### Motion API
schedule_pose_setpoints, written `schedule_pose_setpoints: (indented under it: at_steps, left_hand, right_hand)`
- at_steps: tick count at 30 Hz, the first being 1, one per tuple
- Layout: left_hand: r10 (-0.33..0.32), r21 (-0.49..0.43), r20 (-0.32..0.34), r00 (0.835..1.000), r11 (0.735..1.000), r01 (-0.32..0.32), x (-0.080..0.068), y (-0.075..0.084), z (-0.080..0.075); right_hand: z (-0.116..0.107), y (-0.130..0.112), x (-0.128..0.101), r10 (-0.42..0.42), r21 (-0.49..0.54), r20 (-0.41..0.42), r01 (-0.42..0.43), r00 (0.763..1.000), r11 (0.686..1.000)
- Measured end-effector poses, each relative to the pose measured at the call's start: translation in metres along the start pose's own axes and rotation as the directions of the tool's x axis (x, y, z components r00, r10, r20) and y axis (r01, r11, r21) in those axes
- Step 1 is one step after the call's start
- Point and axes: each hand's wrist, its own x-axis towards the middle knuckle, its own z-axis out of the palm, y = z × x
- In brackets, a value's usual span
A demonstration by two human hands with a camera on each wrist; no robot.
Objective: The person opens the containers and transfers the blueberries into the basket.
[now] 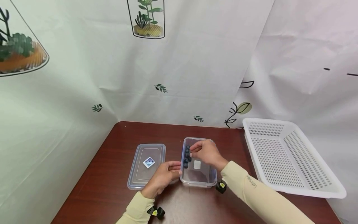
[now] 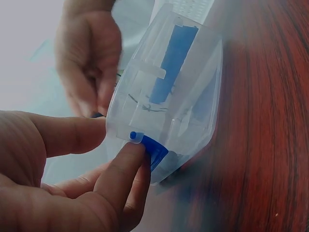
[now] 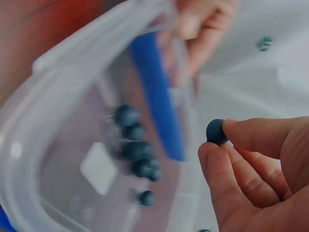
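A clear plastic food container (image 1: 197, 184) stands uncovered on the table, with several blueberries (image 3: 137, 151) gathered along its left side. My left hand (image 1: 163, 175) grips the container's left wall, thumb at the rim and fingertips by a blue part on the outside. Over the container, my right hand (image 1: 206, 151) pinches a single blueberry (image 3: 216, 131) between thumb and fingertips. A whitish square (image 3: 99, 168) shows on the container's bottom. To the left lies a clear plastic lid (image 1: 137, 169) with a blue-and-white diamond label, partly behind the left hand.
A white perforated plastic basket (image 1: 255, 155) stands at the right side of the dark red wooden table (image 1: 112, 186). Behind the table hangs a pale printed sheet (image 1: 179, 102). Each wrist carries a small black camera.
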Motion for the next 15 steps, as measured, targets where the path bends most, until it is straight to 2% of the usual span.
schedule_pose_setpoints:
  at_steps: [7,12,15]
  left_hand:
    - [0.006,-0.021,-0.003,1.000,1.000,-0.007,0.000,-0.001,0.000]
    - [0.004,-0.026,-0.007,1.000,1.000,-0.004,0.000,-0.002,-0.001]
    - [0.001,-0.026,-0.009,1.000,1.000,-0.001,-0.001,-0.003,-0.001]
  right_hand:
    - [-0.057,-0.007,-0.014,0.043,0.138,-0.048,-0.036,0.998,0.990]
    - [-0.113,0.006,-0.023,0.057,0.097,-0.114,-0.046,0.992,0.994]
    - [-0.149,0.024,-0.026,0.089,0.120,-0.144,-0.072,0.986,0.990]
